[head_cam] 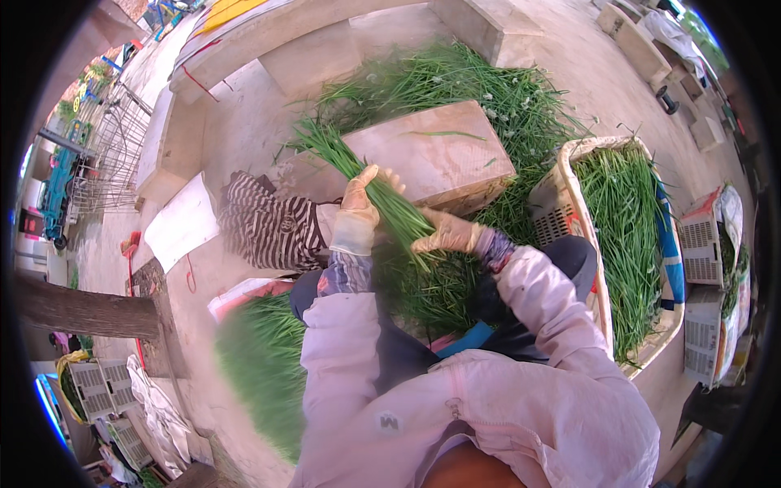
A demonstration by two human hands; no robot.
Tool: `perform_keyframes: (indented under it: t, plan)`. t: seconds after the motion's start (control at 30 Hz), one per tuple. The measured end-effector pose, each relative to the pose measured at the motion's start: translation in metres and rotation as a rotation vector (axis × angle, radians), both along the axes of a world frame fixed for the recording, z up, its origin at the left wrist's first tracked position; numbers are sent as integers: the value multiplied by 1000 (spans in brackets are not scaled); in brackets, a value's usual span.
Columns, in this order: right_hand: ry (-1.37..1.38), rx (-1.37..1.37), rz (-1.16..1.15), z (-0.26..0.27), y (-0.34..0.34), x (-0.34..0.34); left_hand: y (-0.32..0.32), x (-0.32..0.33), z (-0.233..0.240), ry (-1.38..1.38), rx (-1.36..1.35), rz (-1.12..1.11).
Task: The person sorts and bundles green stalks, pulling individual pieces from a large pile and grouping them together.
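A bundle of long green leafy stalks [393, 204], like garlic chives, slants between my two gloved hands. My left hand [361, 198] is closed round its middle. At its lower right end, my right hand [448, 233] grips the stalks between thumb and fingers. Just beyond the hands lies a pale stone-like block [433, 152] with a few loose leaves on top. A large heap of loose stalks, some with white flower heads [509, 110], spreads behind and beside the block. More cut greens [436, 287] lie between my legs.
A plastic crate [587, 207] full of greens stands at my right. Another pile of greens [262, 360] lies at my left, near a striped cloth [274, 222] and a white sheet [182, 222]. Concrete slabs [311, 36] stand beyond. A tree trunk [85, 308] is at far left.
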State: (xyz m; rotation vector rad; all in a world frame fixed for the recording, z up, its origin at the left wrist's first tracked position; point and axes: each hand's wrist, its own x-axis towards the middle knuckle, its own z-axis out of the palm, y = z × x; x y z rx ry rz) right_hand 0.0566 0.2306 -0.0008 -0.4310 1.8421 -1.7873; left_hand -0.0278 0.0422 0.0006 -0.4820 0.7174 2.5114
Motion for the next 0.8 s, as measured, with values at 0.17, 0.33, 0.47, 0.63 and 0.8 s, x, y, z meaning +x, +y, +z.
perform_keyframes:
  t: [0.17, 0.33, 0.47, 0.63, 0.8]
  plan:
    - [-170, -335, -220, 10, -21, 19, 13, -5, 10, 32, 109, -33]
    - [-551, -426, -297, -49, -2, -22, 24, 42, -16, -96, 158, -147]
    - [-839, -576, -348, -81, 4, -14, 44, 81, -52, -107, 85, -71]
    - [-505, -108, -144, -102, 27, -18, 45, 74, -75, -5, -160, -242]
    - [-723, -324, -235, -45, 36, -5, 27, 69, -108, -144, -240, -149]
